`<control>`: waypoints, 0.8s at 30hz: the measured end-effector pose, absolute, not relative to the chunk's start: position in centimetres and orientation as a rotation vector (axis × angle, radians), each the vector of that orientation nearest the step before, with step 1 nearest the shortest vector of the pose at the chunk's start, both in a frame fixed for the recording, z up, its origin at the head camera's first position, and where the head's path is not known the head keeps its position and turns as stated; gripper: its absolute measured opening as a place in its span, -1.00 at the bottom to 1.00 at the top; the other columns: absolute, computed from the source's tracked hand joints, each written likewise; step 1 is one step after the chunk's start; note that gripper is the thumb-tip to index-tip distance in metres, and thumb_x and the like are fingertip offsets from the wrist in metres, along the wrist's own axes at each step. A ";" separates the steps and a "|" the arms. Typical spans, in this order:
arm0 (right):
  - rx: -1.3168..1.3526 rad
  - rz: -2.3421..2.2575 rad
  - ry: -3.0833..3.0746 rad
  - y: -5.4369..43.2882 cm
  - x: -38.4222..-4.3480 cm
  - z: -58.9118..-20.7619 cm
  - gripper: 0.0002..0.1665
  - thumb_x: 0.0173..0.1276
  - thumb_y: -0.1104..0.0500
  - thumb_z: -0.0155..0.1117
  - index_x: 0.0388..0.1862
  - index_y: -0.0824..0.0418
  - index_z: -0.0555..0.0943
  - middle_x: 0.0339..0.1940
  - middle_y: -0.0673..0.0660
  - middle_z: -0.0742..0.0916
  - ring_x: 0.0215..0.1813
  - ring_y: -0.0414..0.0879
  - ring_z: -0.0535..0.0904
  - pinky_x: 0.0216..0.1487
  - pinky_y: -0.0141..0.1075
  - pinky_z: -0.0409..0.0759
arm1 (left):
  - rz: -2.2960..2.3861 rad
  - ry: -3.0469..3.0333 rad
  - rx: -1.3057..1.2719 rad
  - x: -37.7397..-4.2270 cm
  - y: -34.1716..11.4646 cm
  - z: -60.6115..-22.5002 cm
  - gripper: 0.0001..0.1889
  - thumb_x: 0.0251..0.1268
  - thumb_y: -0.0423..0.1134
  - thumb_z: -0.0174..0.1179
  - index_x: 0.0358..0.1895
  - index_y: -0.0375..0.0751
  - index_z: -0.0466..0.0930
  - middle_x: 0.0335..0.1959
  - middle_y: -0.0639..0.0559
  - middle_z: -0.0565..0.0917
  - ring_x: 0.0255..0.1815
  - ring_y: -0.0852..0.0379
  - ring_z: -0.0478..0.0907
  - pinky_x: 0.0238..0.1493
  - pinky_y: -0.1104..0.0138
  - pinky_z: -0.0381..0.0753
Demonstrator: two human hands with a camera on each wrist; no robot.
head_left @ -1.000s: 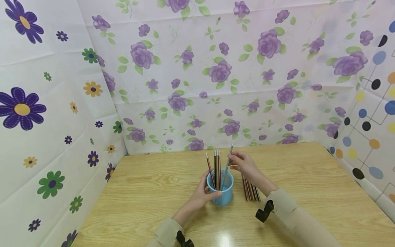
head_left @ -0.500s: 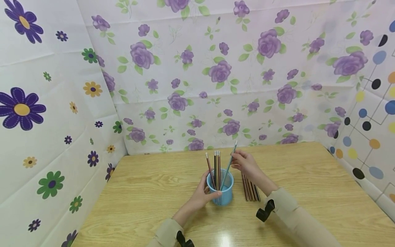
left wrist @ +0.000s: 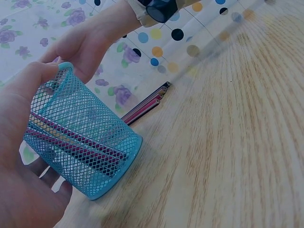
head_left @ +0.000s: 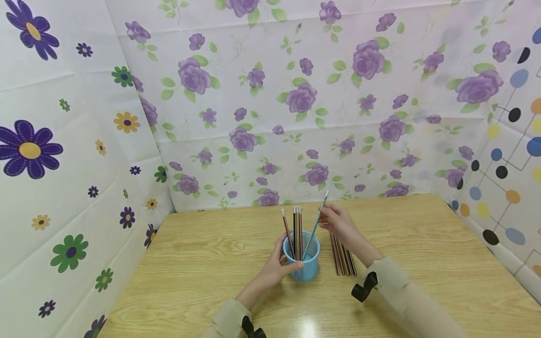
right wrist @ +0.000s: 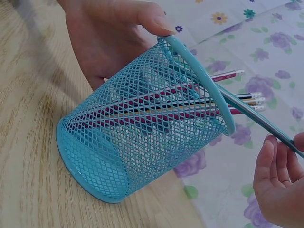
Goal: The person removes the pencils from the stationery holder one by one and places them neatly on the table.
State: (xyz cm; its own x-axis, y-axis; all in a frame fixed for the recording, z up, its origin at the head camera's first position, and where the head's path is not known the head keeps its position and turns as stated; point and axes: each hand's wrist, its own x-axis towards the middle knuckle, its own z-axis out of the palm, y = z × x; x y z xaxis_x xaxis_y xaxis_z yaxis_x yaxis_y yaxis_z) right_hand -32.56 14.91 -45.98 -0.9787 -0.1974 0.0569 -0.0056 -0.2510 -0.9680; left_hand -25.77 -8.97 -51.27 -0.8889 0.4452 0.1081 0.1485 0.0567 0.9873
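Pencil in teal (head_left: 315,226) leans further right than a second ago; its eraser end has swung away from the others and sits slightly higher. Right hand (head_left: 340,224) went with it, a small shift right and up. Lower end of the pencil remains inside the blue mesh cup (head_left: 310,271), so it is neither lifted clear nor let go; reads as a tilt adjustment, with the handling of this pencil judged unfinished.

Right hand: thumb and fingers pinched on the upper shaft, well above the rim. Left hand (head_left: 276,268): curled round the cup's left side, thumb over the near rim, no visible change. Its grip probably keeps the cup from tipping while the pencil moves.

Cup stands upright on the wooden surface (head_left: 211,263), same spot as earlier. Inside it, three upright pencils (head_left: 297,227) stay close together, and a red pencil (head_left: 286,227) leans left, apart from them. Loose pencils (head_left: 343,262) lie just right of the cup, partly hidden by the right hand; exact count unclear, arrangement apparently unchanged.
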 end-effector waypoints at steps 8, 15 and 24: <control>-0.178 -2.458 1.766 15.3 -32.6 -45.9 -0.85 0.59 0.20 0.06 -0.12 0.31 0.45 -0.36 0.00 0.64 -0.31 -0.22 0.60 -0.16 -0.40 0.66 | 1.924 2.098 0.616 -25.6 -9.0 -51.1 -0.06 0.31 -0.08 0.36 0.60 0.09 -0.09 0.57 -0.19 0.11 0.55 -0.20 0.05 0.50 -0.09 0.09; -0.115 -2.550 1.655 15.6 -32.7 -45.9 -0.80 0.60 0.26 0.00 -0.29 0.23 0.49 -0.44 0.00 0.62 -0.40 -0.22 0.57 -0.26 -0.44 0.63 | 1.925 2.098 0.599 -25.6 -9.0 -51.3 -0.07 0.33 -0.11 0.35 0.60 0.11 -0.09 0.57 -0.19 0.09 0.56 -0.22 0.02 0.50 -0.10 0.08; -0.081 -2.615 1.551 16.1 -32.7 -46.1 -0.70 0.61 0.28 -0.03 -0.39 0.19 0.53 -0.50 0.01 0.61 -0.44 -0.20 0.56 -0.27 -0.42 0.63 | 1.923 2.091 0.600 -25.6 -9.0 -51.2 -0.07 0.33 -0.12 0.34 0.61 0.13 -0.10 0.59 -0.18 0.05 0.58 -0.22 -0.03 0.51 -0.10 0.05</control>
